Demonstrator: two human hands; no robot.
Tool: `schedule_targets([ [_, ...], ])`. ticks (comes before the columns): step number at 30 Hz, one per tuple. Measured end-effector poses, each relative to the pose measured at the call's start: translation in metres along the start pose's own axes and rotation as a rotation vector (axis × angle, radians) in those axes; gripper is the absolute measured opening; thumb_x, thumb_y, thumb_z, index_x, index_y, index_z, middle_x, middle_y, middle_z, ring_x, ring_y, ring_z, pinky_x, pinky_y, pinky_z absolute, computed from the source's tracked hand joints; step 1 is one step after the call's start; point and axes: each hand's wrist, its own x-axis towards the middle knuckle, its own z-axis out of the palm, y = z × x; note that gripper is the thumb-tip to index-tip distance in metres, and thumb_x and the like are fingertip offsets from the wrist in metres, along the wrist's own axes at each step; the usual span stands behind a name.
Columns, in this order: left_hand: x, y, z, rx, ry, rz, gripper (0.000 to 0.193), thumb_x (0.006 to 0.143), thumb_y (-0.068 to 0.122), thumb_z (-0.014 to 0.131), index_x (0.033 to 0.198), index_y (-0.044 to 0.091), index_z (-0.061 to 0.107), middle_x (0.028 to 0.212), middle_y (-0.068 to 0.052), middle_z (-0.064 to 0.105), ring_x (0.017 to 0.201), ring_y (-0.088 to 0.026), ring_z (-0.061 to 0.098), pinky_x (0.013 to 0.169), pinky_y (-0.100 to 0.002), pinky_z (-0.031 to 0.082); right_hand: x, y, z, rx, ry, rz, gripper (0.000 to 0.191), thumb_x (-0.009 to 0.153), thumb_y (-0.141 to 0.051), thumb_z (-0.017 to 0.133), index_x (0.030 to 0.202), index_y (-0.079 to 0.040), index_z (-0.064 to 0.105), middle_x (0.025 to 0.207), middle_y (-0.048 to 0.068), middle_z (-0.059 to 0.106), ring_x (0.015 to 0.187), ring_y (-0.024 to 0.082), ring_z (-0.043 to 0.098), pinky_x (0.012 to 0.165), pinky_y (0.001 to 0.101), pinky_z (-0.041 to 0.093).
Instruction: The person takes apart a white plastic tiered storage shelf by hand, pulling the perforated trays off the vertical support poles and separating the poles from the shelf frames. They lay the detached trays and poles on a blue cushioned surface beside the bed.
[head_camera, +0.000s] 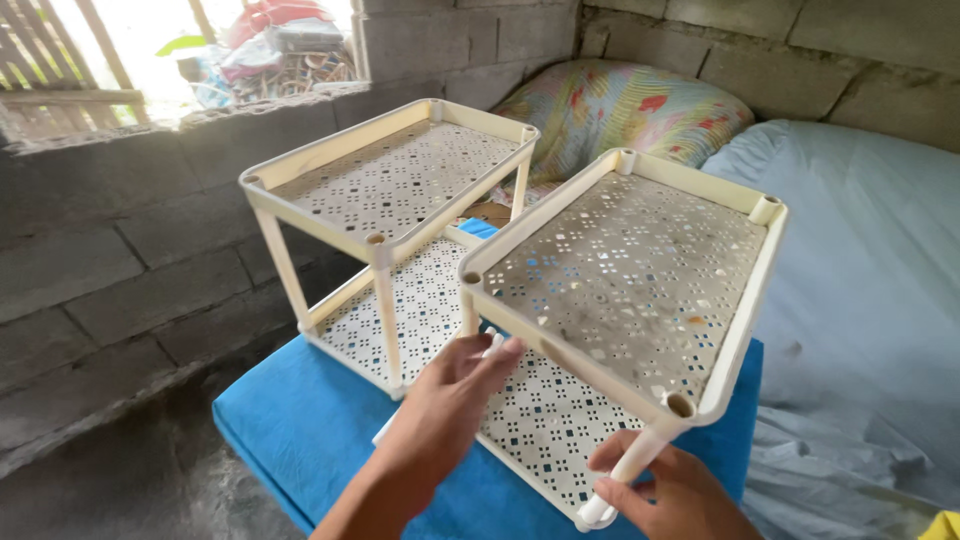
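The right hand (672, 490) pinches the near leg (640, 455) of the cream rack (630, 275) at the blue cushion's (300, 430) near edge, while the left hand's (450, 400) spread fingers (497, 352) touch its front rail.

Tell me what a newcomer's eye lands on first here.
Two cream perforated plastic shelf racks dominate, one at centre left, one at right, standing on a blue cushion. The left hand touches the right rack's front post; the right hand grips its corner leg.
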Motion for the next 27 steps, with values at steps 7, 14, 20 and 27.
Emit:
schedule_targets([
  [7, 0.021, 0.036, 0.049, -0.234, -0.249, 0.045, 0.057, 0.084, 0.046, 0.068, 0.122, 0.003, 0.060, 0.111, -0.014, 0.078, 0.100, -0.025, 0.074, 0.079, -0.035, 0.052, 0.014, 0.002, -0.036, 0.074, -0.150, 0.027, 0.018, 0.088, -0.022, 0.075, 0.097, -0.008, 0.069, 0.083, 0.007, 0.071, 0.087, 0.013, 0.067, 0.081, 0.0287, 0.059],
  [14, 0.035, 0.094, 0.068, -0.281, -0.223, -0.027, 0.069, 0.078, 0.053, 0.069, 0.127, 0.005, 0.058, 0.114, -0.012, 0.077, 0.104, -0.019, 0.074, 0.090, -0.036, 0.054, 0.012, -0.042, -0.059, 0.536, 0.271, -0.029, 0.021, 0.098, -0.024, 0.056, 0.102, -0.003, 0.058, 0.084, 0.011, 0.065, 0.086, 0.020, 0.065, 0.085, 0.0353, 0.054],
  [20, 0.034, 0.122, 0.146, -0.324, -0.057, 0.146, 0.086, 0.081, 0.055, 0.080, 0.140, 0.000, 0.050, 0.118, -0.014, 0.071, 0.104, -0.022, 0.070, 0.084, -0.043, 0.061, 0.011, -0.088, -0.062, 0.642, 0.505, -0.212, 0.021, 0.089, -0.011, 0.069, 0.101, -0.006, 0.053, 0.078, 0.007, 0.056, 0.074, 0.015, 0.055, 0.069, 0.0309, 0.044],
  [27, 0.046, 0.118, 0.184, -0.089, 0.276, 0.169, 0.064, 0.088, 0.052, 0.063, 0.096, -0.010, 0.072, 0.080, -0.021, 0.076, 0.067, -0.026, 0.071, 0.061, -0.042, 0.058, 0.011, -0.110, -0.097, 0.708, 0.340, -0.310, 0.033, 0.085, -0.009, 0.077, 0.085, -0.009, 0.044, 0.068, 0.000, 0.044, 0.056, 0.010, 0.046, 0.050, 0.0290, 0.039],
])
